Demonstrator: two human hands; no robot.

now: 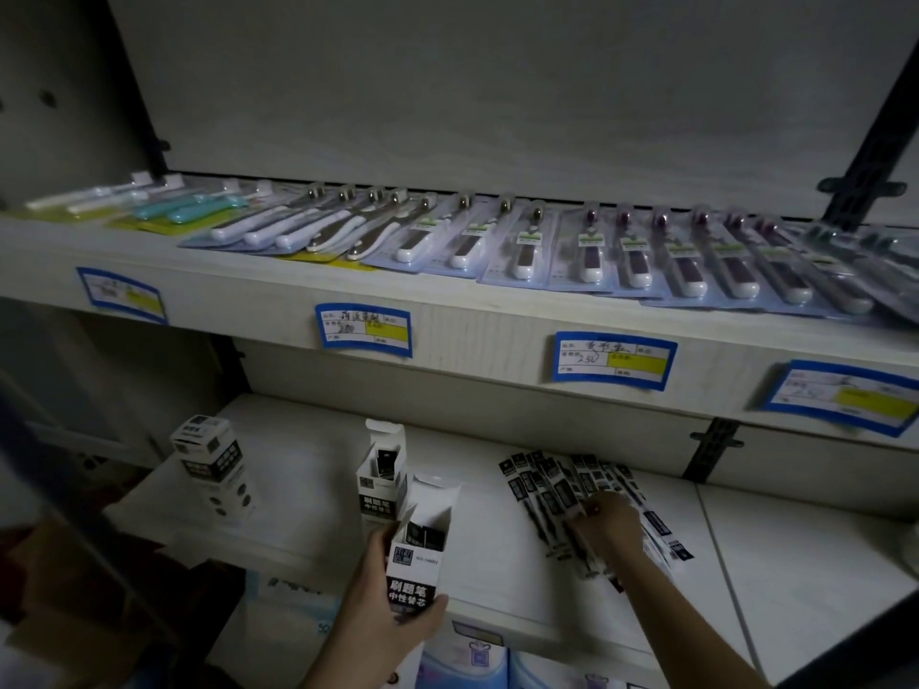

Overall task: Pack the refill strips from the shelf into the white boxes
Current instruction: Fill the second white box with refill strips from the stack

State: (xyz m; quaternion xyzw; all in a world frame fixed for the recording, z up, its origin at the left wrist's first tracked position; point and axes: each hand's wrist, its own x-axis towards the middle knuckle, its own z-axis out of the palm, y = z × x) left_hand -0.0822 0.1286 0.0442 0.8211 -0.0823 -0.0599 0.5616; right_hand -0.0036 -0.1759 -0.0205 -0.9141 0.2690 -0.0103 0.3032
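Observation:
My left hand (388,596) grips an open white box (417,544) with black lettering, held upright above the lower shelf's front edge; dark strips show inside its mouth. A second open white box (382,482) stands just behind it with strips inside. A pile of black-and-clear refill strips (562,484) lies fanned out on the lower shelf to the right. My right hand (609,522) rests on that pile, fingers curled round some strips.
Closed white boxes (214,464) are stacked at the lower shelf's left. The upper shelf (497,330) carries a row of packaged toothbrushes (522,241) and blue price labels (614,360). Blue packets (477,658) sit below the shelf edge.

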